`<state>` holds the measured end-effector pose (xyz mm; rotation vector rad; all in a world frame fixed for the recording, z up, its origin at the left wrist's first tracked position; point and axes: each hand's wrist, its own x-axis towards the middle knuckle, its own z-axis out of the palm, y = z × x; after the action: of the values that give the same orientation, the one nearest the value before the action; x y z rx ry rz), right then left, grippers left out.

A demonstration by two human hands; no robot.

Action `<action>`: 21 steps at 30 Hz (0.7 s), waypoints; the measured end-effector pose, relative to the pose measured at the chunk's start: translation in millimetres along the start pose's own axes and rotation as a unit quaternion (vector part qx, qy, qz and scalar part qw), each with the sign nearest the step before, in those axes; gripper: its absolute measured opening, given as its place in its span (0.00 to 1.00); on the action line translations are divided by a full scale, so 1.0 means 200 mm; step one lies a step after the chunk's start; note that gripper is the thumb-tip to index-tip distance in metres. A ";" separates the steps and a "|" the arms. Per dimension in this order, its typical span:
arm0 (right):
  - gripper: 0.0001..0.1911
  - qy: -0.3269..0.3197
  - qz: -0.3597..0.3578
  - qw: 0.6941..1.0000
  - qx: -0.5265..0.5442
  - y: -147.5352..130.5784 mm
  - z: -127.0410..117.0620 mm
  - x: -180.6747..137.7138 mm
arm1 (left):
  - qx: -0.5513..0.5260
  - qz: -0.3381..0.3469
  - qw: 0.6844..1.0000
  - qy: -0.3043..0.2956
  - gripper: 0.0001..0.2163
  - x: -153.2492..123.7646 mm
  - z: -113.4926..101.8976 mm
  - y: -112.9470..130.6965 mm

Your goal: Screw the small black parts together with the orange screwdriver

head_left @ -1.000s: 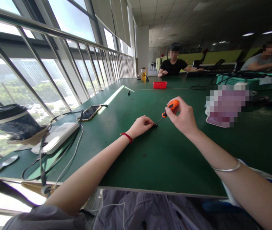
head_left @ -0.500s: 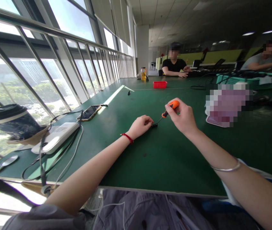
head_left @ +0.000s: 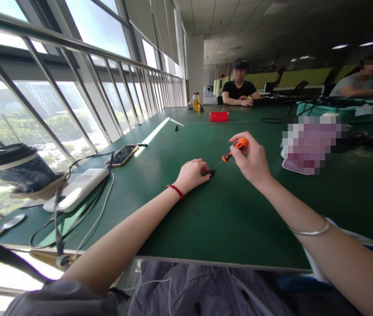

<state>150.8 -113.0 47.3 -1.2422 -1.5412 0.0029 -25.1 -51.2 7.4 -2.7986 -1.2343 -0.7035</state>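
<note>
My right hand is closed around the handle of an orange and black screwdriver. Its thin shaft slants down to the left, the tip meeting a small black part at the table surface. That part is pinched by my left hand, which rests on the green table. The fingers cover some of the part, so its exact kind cannot be made out.
Left lie a phone, a white power bank with cables, a lidded cup and a spoon. Farther back are a small black piece, a red tray and a jar. A person sits opposite; a teal basket stands right.
My right fingers have shifted around the screwdriver handle, which shows turned. My left hand has moved slightly, and more of the black part shows. The person opposite has moved their hands.
</note>
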 end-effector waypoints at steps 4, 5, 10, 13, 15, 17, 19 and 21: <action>0.12 -0.010 0.036 0.999 -0.012 0.00 0.00 0.00 | 0.021 -0.002 1.000 0.003 0.05 0.00 -0.01 0.01; 0.12 -0.013 0.038 0.999 -0.011 -0.01 0.01 0.00 | 0.028 -0.001 1.000 0.004 0.05 0.00 -0.01 0.01; 0.09 -0.029 0.030 0.999 0.029 -0.02 0.01 0.00 | 0.047 -0.004 0.999 -0.005 0.05 0.00 -0.02 0.02; 0.11 -0.013 0.037 0.999 0.024 -0.01 0.02 0.00 | 0.047 -0.011 0.999 -0.010 0.06 0.00 -0.01 0.01; 0.16 0.003 0.042 0.999 0.013 0.00 0.02 0.00 | 0.046 -0.014 0.999 -0.012 0.06 0.00 -0.01 0.01; 0.17 0.012 0.046 0.999 -0.003 0.00 0.02 0.00 | 0.044 -0.015 0.999 -0.012 0.06 0.00 -0.01 0.01; 0.15 0.011 0.045 0.999 -0.013 0.00 0.01 0.00 | 0.043 -0.012 0.999 -0.010 0.06 0.00 -0.01 0.01; 0.14 -0.004 0.033 0.999 -0.008 -0.01 0.01 0.00 | 0.043 -0.010 0.999 -0.008 0.05 0.00 -0.01 0.01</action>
<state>148.1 -112.3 47.0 -1.3063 -1.5091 0.0375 -24.4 -53.5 10.5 -2.7330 -1.2647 -0.6140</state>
